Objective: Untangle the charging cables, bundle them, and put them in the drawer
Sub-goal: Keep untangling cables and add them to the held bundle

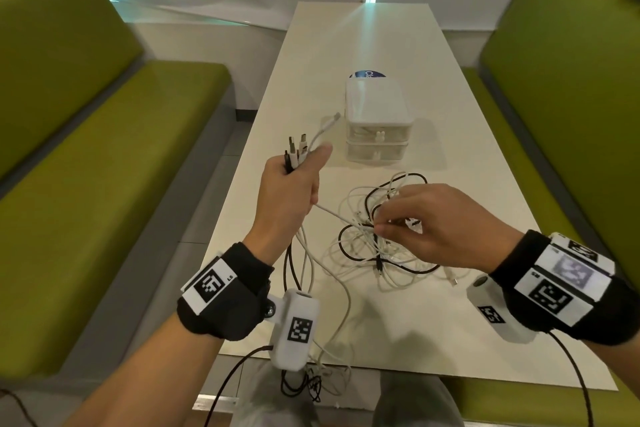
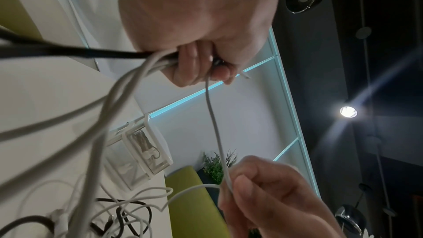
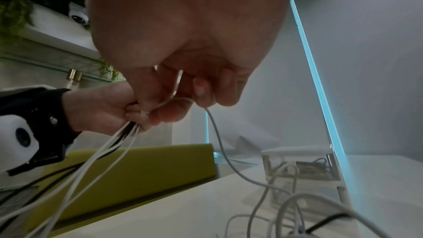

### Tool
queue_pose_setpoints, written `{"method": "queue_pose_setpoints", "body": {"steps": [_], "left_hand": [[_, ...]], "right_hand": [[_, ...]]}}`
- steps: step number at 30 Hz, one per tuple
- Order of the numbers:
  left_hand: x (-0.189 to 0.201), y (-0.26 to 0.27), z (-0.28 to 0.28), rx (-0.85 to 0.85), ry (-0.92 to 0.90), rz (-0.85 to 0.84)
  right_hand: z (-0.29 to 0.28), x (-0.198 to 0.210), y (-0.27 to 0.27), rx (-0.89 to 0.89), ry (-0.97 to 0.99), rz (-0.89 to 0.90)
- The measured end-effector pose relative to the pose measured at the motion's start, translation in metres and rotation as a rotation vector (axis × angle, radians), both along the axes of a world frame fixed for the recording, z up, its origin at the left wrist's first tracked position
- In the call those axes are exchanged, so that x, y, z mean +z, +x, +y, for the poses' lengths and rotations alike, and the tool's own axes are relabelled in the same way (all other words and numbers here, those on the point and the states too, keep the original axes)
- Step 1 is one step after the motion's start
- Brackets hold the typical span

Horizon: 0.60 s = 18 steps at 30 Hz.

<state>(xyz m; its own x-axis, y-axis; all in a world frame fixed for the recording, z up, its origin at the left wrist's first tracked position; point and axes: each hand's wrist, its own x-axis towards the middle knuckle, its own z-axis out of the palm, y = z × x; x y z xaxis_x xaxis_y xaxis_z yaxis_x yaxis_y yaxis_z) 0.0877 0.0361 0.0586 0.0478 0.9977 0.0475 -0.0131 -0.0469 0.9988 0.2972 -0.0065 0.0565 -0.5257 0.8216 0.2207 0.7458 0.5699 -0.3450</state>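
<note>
My left hand (image 1: 298, 173) is raised above the table and grips a bunch of cable ends (image 1: 297, 149), white and black, with the plugs sticking up past the fist. A white cable (image 2: 213, 115) runs taut from that fist to my right hand (image 1: 384, 224), which pinches it just above the tangle of white and black cables (image 1: 381, 253) on the table. The right wrist view shows thumb and fingers (image 3: 201, 88) closed on this cable (image 3: 219, 138). A small white drawer unit (image 1: 377, 125) with two shut translucent drawers stands beyond the tangle.
Cable lengths from my left fist hang over the table's near edge (image 1: 311, 381) toward my lap. A blue round label (image 1: 367, 74) lies behind the drawer unit. Green benches (image 1: 104, 149) flank the long white table (image 1: 467, 184) on both sides.
</note>
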Motion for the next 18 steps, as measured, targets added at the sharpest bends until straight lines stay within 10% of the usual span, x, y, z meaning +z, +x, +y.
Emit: {"method": "queue_pose_setpoints", "body": {"steps": [18], "left_hand": [[-0.006, 0.018, -0.013, -0.216, 0.001, -0.315]], "right_hand": [[0.002, 0.031, -0.019, -0.096, -0.304, -0.572]]}}
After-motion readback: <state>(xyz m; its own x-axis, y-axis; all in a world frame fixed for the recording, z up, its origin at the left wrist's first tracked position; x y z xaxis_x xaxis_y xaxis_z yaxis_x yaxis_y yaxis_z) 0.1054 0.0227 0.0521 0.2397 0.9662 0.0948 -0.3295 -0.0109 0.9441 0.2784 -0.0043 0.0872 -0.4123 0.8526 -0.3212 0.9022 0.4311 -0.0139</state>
